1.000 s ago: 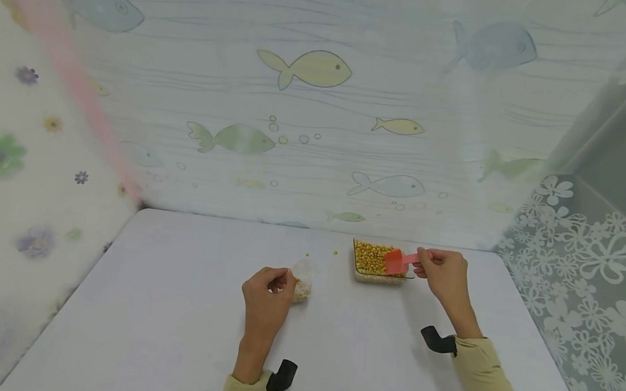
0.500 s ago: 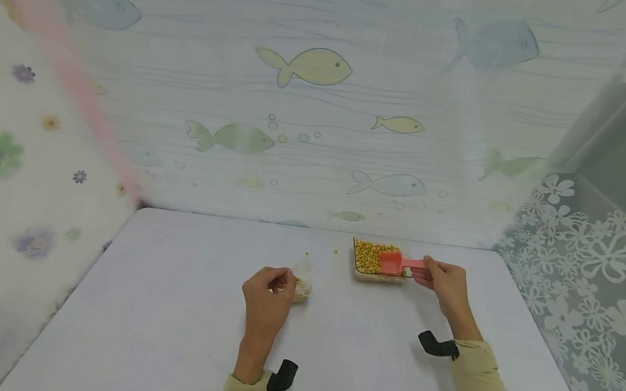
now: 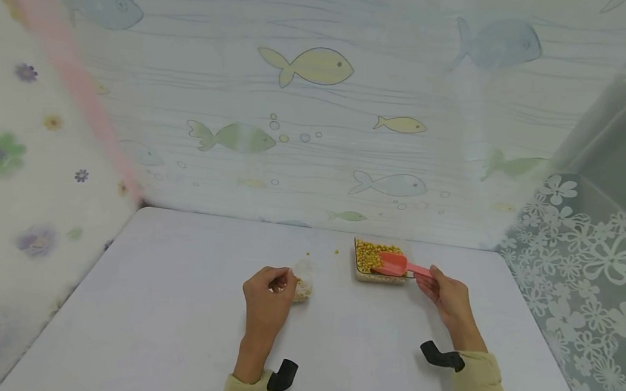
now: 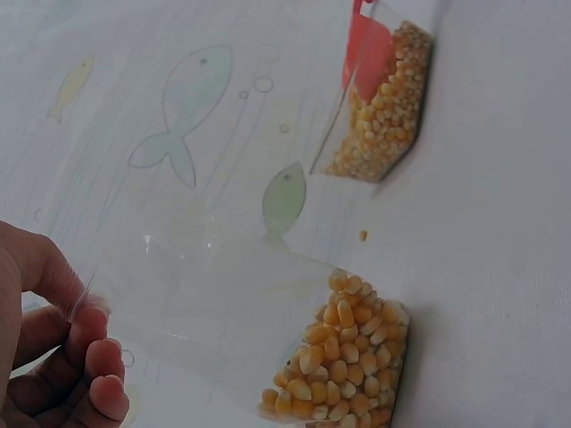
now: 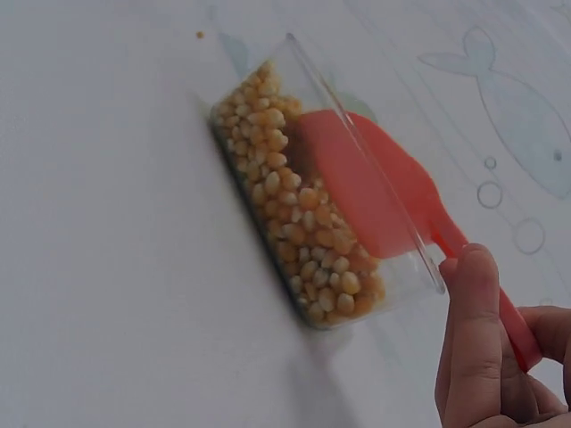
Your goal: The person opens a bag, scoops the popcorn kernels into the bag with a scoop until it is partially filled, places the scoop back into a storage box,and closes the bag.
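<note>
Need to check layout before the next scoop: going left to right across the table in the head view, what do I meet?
Left hand → clear bag of corn → stray kernel → clear tray of corn → red scoop → right hand.

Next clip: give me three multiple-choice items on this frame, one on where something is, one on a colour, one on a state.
1. Where is the scoop's bowl?
A. Inside the tray of corn kernels
B. Inside the clear bag
C. Flat on the bare table

2. What colour is the scoop?
A. Green
B. Red
C. Blue

3. What is the left hand doing?
A. Lying flat on the table
B. Holding the scoop
C. Pinching the clear bag's rim

Answers:
1 A: the scoop lies among the kernels in the clear tray.
2 B: it looks red in all three views.
3 C: the left hand pinches the edge of the clear bag, which is partly filled with kernels; the right hand grips the scoop's handle.
</note>
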The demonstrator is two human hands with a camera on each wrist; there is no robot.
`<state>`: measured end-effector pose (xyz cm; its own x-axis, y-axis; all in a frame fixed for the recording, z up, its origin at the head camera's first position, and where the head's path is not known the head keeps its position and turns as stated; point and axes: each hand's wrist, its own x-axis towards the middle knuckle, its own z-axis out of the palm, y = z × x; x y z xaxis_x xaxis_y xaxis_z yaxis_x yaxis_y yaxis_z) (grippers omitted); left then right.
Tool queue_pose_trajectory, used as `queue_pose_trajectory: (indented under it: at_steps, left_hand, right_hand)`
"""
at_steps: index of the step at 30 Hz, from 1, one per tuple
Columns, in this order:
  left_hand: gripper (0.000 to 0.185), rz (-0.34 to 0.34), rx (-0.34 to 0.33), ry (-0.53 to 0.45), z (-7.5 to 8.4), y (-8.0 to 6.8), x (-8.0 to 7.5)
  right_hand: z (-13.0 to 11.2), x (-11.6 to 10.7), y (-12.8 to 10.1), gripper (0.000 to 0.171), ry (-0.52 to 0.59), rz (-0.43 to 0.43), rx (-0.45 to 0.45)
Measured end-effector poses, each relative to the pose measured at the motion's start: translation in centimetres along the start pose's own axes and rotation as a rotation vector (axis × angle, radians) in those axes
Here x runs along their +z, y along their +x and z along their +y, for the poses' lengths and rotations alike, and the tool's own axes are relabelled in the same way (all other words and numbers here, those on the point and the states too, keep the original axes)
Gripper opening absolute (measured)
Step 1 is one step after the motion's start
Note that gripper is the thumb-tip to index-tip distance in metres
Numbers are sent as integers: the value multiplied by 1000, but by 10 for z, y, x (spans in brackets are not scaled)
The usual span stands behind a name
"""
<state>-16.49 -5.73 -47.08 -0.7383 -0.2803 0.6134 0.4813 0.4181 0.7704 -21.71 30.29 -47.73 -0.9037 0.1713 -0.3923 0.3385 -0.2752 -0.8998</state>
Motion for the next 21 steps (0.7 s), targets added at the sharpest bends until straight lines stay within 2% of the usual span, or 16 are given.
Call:
queue_pose_trajectory:
  at_steps: [3,8,16,21]
  left_hand:
    - [8,-4,-10,-10,1,0,1]
    - [8,-5,-16,-12,1,0,2]
    - [9,-1,-6,-1,1,0,2]
    - [12,3,0,3,1,1,2]
  right_hand:
    - [1,-3,-2,18,101,-9,33]
    - [3,-7,-6,29,239,-28,74]
    - [8,-8,-7,31,350,-95,86]
    - [10,-7,-6,31,412,-107,88]
